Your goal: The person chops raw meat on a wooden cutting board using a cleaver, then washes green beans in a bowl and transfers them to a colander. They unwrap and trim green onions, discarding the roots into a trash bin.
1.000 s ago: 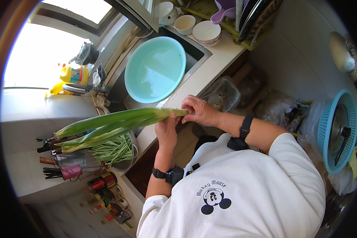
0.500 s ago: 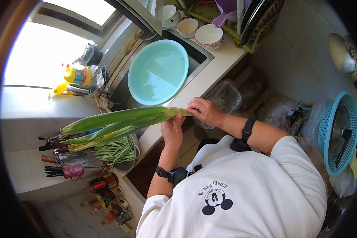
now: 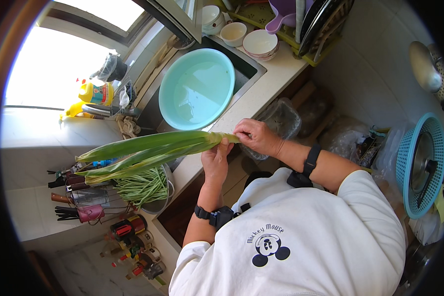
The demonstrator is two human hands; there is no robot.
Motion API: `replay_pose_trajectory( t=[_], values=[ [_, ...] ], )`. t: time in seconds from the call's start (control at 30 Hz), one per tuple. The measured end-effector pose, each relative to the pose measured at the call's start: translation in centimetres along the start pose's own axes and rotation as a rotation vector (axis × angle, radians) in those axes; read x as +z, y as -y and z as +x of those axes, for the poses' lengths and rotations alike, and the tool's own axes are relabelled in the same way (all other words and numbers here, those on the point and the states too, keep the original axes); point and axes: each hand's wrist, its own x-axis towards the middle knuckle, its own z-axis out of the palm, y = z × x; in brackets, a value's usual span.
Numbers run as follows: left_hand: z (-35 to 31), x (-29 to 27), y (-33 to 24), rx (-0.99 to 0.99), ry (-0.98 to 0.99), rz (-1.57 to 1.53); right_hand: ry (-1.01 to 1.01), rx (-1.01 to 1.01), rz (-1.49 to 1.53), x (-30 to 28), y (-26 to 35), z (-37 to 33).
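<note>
A long leek-like green stalk (image 3: 167, 148) with broad leaves lies across the front of me, its leaf tips toward the left and its pale narrow end toward the right. My left hand (image 3: 215, 160) grips it near where the leaves join the stem, thumb on top. At the narrow end, my right hand (image 3: 259, 137) pinches the stalk with closed fingers. Behind it a light-blue basin (image 3: 197, 89) of water sits in the sink. Beneath the leaves, a metal bowl (image 3: 169, 190) holds green beans (image 3: 142, 187).
White bowls (image 3: 260, 43) stand beyond the sink near a green dish rack (image 3: 311, 60). A knife holder (image 3: 86, 197) and several bottles (image 3: 133, 246) are at left. Below the counter edge hangs a clear plastic bag (image 3: 283, 121). A blue colander (image 3: 414, 197) is at far right.
The stalk has shifted very slightly, its narrow end moving a little right and up with my right hand. Both hands keep their hold.
</note>
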Motion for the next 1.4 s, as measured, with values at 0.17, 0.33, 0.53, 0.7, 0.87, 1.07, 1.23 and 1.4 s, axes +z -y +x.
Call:
replay_pose_trajectory(
  t=[0.17,0.33,0.53,0.7,0.87,1.07,1.23,1.4],
  values=[
    [-0.1,-0.6,0.5,-0.025,0.026,-0.08,0.118,0.743,0.486,-0.2,-1.5,-1.1],
    [-0.5,-1.2,0.6,-0.057,0.025,-0.037,-0.094,1.132,0.91,-1.0,-3.9,-2.0],
    [-1.0,-2.5,0.1,-0.023,0.031,0.017,-0.294,1.183,0.733,-1.6,-11.0,-6.5],
    [-1.5,-3.6,-1.1,-0.009,0.009,0.042,-0.276,1.096,0.256,-2.6,-19.2,-11.8],
    [-2.1,-5.3,-2.0,0.028,0.013,-0.019,-0.059,0.93,-0.462,-5.7,-24.6,-15.0],
    [-2.4,-6.3,-3.0,0.028,0.045,-0.09,-0.169,0.442,-0.73,-3.9,-23.9,-14.4],
    [-1.6,-6.3,-2.4,0.018,0.068,-0.044,0.228,0.548,-0.488,-4.3,-20.4,-10.6],
    [-1.9,-6.6,-1.6,0.055,0.054,-0.087,0.392,0.689,-0.466,-3.5,-11.9,-4.8]
  ],
)
